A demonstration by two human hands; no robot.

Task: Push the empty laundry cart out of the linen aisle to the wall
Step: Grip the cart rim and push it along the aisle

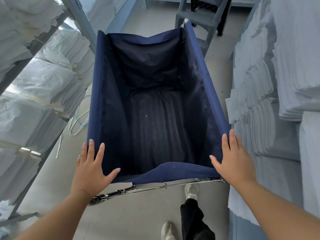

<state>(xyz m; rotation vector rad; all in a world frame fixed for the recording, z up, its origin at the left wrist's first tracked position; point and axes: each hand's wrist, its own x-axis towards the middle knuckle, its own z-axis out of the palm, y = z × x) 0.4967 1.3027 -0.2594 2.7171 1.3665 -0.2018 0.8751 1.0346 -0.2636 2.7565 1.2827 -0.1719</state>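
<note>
Head view: the laundry cart (97,84), a navy fabric bin slung on a folding metal frame (155,187), stands lengthwise in the linen aisle with its near end just in front of the person. Its inside is bare down to the dark fabric bottom, so it is indeed empty.

The left hand (91,170) lies flat and spread wide on the cart's near left corner, fingers draped over the rim and thumb pointing inward; nothing is gripped, it presses. The right hand (230,161) does the same at the cart's near right corner, palm down, fingers open along the side rim.

To the cart's left, close beside it, runs a metal shelf rack (81,18) loaded with bagged white linen (52,80); some loose cord (78,122) hangs to the floor between rack and cart. To the cart's right, nearly touching its rim, rise stacks of folded white linen (256,101). Beyond the cart's far end stand grey plastic chairs (195,16), with one close to the far right corner. Behind the cart's near end the person's shoes (191,188) are in mid-stride on the floor (138,213).

As for progress, I judge the push is under way but far from finished: linen flanks the cart on both sides, so it has not left the aisle, and no destination wall can be made out. Clearing the chairs ahead is probably the next concern.
</note>
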